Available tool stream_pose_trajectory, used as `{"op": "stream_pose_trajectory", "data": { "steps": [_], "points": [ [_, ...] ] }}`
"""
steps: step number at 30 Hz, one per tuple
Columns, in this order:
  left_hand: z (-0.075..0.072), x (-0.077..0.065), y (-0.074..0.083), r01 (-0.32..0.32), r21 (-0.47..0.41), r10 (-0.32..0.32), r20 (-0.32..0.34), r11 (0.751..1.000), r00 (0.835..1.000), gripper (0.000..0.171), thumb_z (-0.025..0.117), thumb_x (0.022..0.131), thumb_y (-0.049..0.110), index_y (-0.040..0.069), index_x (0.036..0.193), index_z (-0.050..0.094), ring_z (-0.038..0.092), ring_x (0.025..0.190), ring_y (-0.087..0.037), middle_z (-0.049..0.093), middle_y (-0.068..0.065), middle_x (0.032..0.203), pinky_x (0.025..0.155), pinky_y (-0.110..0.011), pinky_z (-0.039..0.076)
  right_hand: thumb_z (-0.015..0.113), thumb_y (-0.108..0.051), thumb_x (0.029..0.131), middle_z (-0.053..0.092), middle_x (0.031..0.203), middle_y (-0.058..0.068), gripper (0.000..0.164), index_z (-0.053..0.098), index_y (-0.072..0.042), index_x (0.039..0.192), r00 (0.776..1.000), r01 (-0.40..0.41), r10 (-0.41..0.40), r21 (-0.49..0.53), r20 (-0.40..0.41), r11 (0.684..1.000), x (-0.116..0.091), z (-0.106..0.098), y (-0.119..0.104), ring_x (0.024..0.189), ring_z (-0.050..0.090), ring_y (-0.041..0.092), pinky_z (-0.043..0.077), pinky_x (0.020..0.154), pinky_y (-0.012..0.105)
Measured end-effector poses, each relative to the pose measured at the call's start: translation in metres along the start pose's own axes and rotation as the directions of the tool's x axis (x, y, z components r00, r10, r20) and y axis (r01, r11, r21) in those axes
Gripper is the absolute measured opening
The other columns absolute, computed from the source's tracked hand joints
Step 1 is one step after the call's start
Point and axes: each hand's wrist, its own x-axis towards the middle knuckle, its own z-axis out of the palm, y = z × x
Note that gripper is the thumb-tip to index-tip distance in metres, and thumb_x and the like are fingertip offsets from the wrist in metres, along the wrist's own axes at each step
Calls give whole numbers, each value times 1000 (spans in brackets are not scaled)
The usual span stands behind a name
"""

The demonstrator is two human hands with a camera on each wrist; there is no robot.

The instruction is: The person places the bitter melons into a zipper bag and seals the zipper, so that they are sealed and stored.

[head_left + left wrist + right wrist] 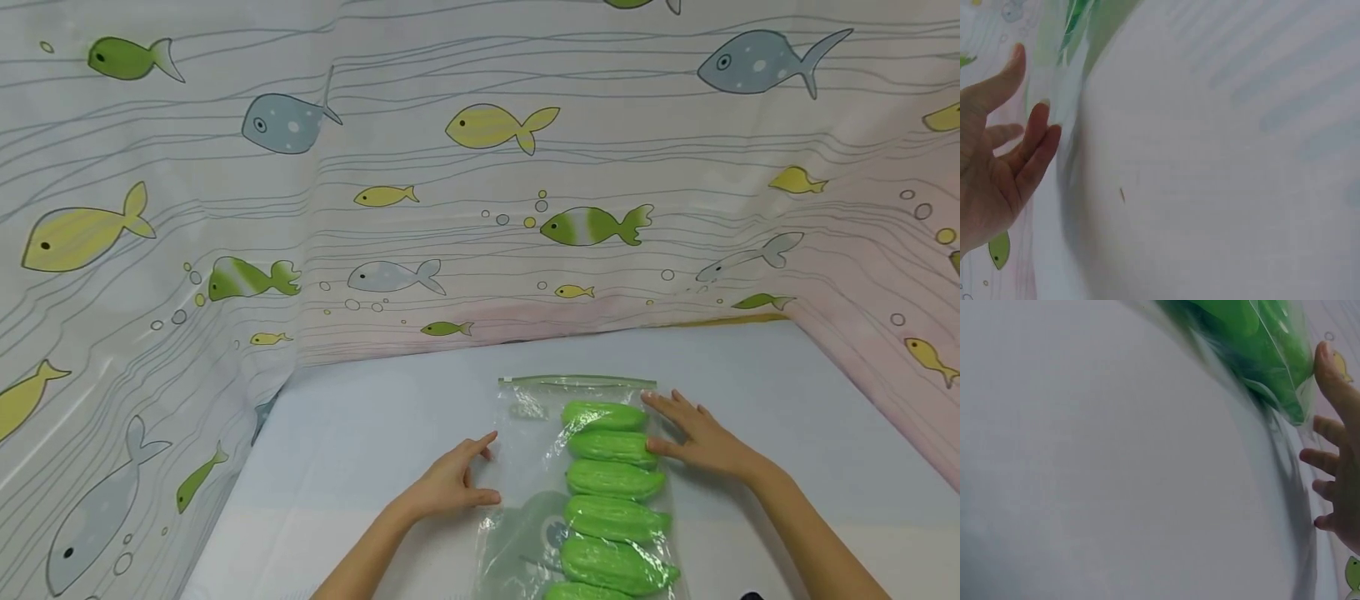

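Observation:
A clear zip bag (527, 454) lies flat on the white table, its green zip strip (577, 382) at the far end. Inside, several green ridged vegetables (615, 479), shaped like bitter melons, are stacked in a column along the right side. My left hand (453, 483) is at the bag's left edge, thumb and fingers apart and holding nothing. At the upper right edge, my right hand (701, 437) has its fingers spread, with the thumb against the bag beside a green vegetable. The bag's near end runs out of the head view.
A curtain (480, 250) printed with fish stands behind the table and along both sides. The white table surface (360, 433) extends left and right of the bag. A small dark object (752, 596) shows at the bottom edge, right of the bag.

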Motion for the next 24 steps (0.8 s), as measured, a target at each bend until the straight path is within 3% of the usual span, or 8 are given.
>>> {"op": "stream_pose_trajectory", "data": {
  "steps": [5, 9, 12, 17, 20, 24],
  "points": [
    [-5, 13, 0, 5, -30, -5, -6, 1000, 1000, 87, 76, 84, 31, 4, 151, 27, 56, 55, -6, 51, -11, 125, 56, -23, 48, 67, -39, 87, 32, 147, 29, 76, 36, -5, 148, 1000, -9, 9, -10, -4, 1000, -1, 1, 1, 135, 15, 57, 7, 102, 73],
    [-10, 23, -2, 25, 17, -25, -28, 1000, 999, 83, 74, 86, 31, 1, 149, 30, 58, 56, -6, 54, -12, 121, 60, -23, 47, 67, -39, 88, 33, 147, 28, 76, 35, -5, 148, 1000, -13, 13, -8, -12, 1000, -1, 1, 1, 135, 16, 57, 7, 102, 73],
    [-14, 31, -4, 46, 38, -42, -96, 998, 995, 78, 73, 87, 27, -3, 147, 33, 61, 68, -11, 53, -16, 121, 68, -26, 48, 66, -39, 88, 36, 146, 29, 75, 36, -4, 147, 1000, -4, 4, -13, -25, 1000, 0, 1, 2, 134, 18, 57, 9, 101, 73],
    [-19, 45, -9, 30, -1, -29, -196, 1000, 980, 71, 72, 88, 21, -6, 143, 37, 61, 101, -30, 49, -25, 126, 90, -45, 47, 64, -35, 90, 40, 142, 30, 68, 40, -1, 144, 998, 16, -17, -14, -58, 1000, 3, 1, 3, 131, 24, 57, 16, 98, 75],
    [-22, 55, -10, 44, -52, -54, -194, 998, 980, 67, 70, 89, 22, -3, 143, 40, 55, 113, -36, 49, -25, 131, 96, -50, 43, 60, -32, 94, 41, 141, 30, 61, 42, -1, 143, 998, 6, -5, 13, -70, 1000, 4, 0, 3, 129, 29, 56, 21, 97, 73],
    [-25, 68, -8, 117, -125, -136, -163, 985, 977, 64, 68, 90, 24, 2, 144, 41, 51, 120, -36, 48, -22, 137, 97, -51, 42, 54, -30, 98, 43, 140, 28, 51, 46, -4, 141, 997, -8, 14, 83, -71, 997, 7, -1, 2, 128, 34, 52, 25, 97, 71]
  ]
}}
